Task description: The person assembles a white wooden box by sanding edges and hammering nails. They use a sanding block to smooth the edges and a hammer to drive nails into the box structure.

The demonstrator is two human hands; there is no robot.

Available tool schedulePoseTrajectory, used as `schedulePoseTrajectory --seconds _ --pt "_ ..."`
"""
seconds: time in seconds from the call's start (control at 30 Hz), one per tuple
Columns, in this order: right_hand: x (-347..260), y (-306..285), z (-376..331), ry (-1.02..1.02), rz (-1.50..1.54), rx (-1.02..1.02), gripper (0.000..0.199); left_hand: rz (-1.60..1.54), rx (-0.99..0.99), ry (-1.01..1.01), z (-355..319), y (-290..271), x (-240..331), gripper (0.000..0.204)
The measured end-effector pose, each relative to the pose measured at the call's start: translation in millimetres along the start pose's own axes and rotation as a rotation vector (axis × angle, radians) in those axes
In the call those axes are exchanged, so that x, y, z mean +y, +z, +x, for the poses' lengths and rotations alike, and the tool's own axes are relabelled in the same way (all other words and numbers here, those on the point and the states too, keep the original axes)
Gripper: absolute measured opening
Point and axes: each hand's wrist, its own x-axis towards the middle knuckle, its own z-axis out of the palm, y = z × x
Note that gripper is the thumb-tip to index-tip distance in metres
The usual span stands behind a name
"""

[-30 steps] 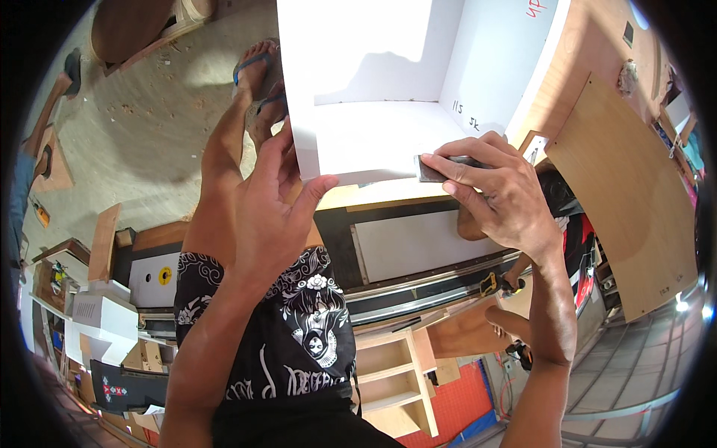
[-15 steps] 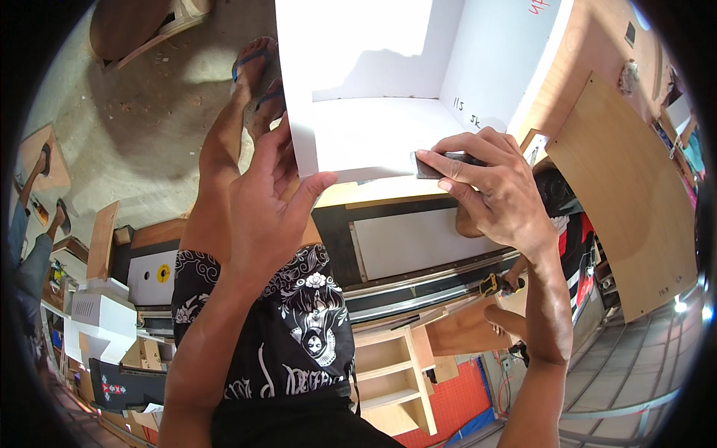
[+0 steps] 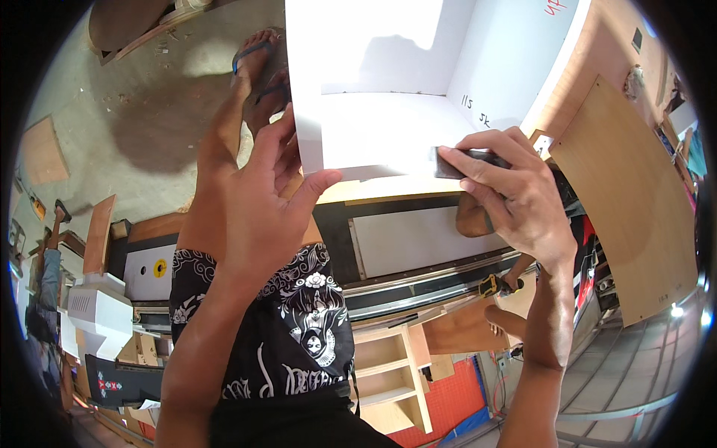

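A white open-fronted box (image 3: pixel 373 131), with handwritten marks on its inner right wall, stands in front of me. My left hand (image 3: pixel 265 198) grips its near left corner, with the fingers behind the left wall and the thumb at the front edge. Between the fingers and thumb of my right hand (image 3: pixel 515 198) is a dark flat block (image 3: pixel 448 169), perhaps a sanding block. It rests against the box's near edge, toward the right end. The fingers' undersides are hidden.
The box sits on a pale wooden surface (image 3: pixel 403 193). A bent plywood sheet (image 3: pixel 631 201) stands at the right. Another person's hand on a yellow-black power tool (image 3: pixel 491 285) shows beyond my right forearm. An unfinished shelf unit (image 3: pixel 388 377) appears lower down.
My right hand has slid the dark block rightward along the box's near edge. The left hand keeps its grip on the corner. The whole view has shifted slightly.
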Motion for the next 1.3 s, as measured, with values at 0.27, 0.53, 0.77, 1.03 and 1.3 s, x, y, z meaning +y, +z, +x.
schedulePoseTrajectory --seconds 0.27,0.53,0.77,1.03,1.3 --pt "4 9 -1 -0.017 0.039 -0.020 0.047 -0.046 0.014 0.008 -1 2 2 0.061" --pt "1 15 10 -0.029 0.108 -0.076 0.050 -0.038 0.008 -0.004 -1 -2 1 0.062" --pt "4 13 13 -0.030 0.127 -0.072 0.048 -0.012 0.006 0.022 -2 -3 3 0.062" --pt "5 15 11 -0.045 0.144 -0.044 0.049 0.002 0.012 0.002 -2 -3 3 0.060" --pt "-3 22 20 -0.071 0.206 -0.062 0.046 -0.047 0.021 -0.021 -2 -2 7 0.058"
